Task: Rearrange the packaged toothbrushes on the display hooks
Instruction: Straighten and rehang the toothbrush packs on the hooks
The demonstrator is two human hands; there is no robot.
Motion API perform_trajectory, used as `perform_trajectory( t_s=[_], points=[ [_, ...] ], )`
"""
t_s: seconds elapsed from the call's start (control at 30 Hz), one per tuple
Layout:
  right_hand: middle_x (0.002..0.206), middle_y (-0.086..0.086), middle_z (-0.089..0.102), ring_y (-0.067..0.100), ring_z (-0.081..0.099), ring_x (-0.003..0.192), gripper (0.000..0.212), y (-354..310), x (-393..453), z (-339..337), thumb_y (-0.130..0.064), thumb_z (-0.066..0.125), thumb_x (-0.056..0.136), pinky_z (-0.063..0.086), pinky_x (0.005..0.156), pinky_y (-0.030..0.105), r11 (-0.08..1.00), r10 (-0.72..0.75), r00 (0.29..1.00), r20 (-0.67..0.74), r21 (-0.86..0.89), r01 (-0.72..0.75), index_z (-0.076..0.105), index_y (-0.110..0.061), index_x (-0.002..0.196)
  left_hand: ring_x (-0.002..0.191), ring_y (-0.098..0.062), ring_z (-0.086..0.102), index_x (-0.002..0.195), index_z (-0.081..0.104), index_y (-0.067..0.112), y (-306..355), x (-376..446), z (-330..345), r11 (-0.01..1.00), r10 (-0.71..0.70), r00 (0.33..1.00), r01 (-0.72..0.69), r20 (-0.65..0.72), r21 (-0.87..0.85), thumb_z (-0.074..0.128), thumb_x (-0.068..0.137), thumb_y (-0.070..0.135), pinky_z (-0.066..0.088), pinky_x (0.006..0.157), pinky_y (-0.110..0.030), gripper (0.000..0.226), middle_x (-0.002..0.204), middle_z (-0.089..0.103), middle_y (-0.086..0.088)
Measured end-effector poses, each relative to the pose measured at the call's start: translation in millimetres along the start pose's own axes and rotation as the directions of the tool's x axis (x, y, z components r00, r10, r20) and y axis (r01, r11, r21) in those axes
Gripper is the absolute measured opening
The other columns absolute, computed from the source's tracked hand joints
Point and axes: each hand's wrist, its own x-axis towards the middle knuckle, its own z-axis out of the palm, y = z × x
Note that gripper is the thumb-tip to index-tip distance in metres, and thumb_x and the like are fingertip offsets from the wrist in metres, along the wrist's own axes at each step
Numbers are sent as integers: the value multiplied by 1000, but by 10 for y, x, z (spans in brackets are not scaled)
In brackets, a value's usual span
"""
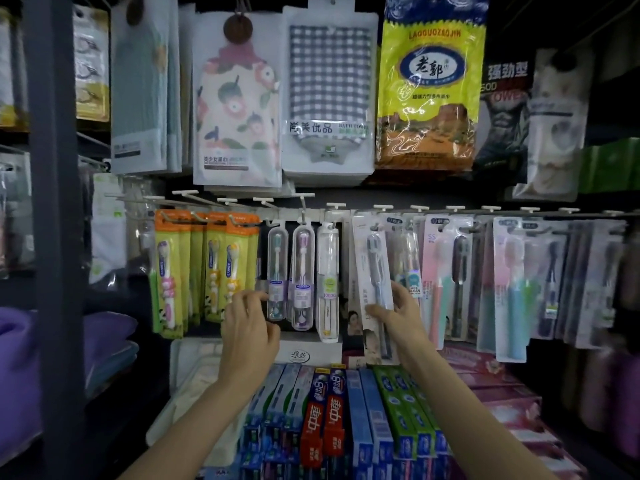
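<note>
The right hand point(398, 313) pinches a long white carded toothbrush pack point(375, 289), thumb on its left edge, fingers behind; the pack leans tilted below the hooks. The left hand point(249, 323), fingers loosely curled, touches the bottom of a clear green-bristled toothbrush case point(277, 271) hanging beside orange-topped packs point(207, 265), holding nothing

Single head view, aimed forward and slightly down, set close at the display hooks point(332, 211); toothpaste boxes point(346, 417) seen at 6 o'clock.
</note>
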Motion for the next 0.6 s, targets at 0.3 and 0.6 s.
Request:
perform_trajectory(
  t_s=[0.3,0.6],
  points=[
    [119,7,55,25,55,112,49,6,-170,-107,-3,63,84,45,86,26,892,51,998,36,-451,-29,39,-6,128,114,-21,38,117,46,8,243,-52,168,1000,13,997,-11,82,-21,56,83,4,33,98,-31,35,120,38,-8],
    [124,14,44,27,45,113,50,-272,-12,-389,-18,66,85,43,93,36,682,-371,912,-174,-718,141,40,-2,125,109,-21,39,116,47,7,445,-115,332,997,57,988,-50,143,-52,53,84,6,35,89,-29,32,119,40,-8]
  ],
)
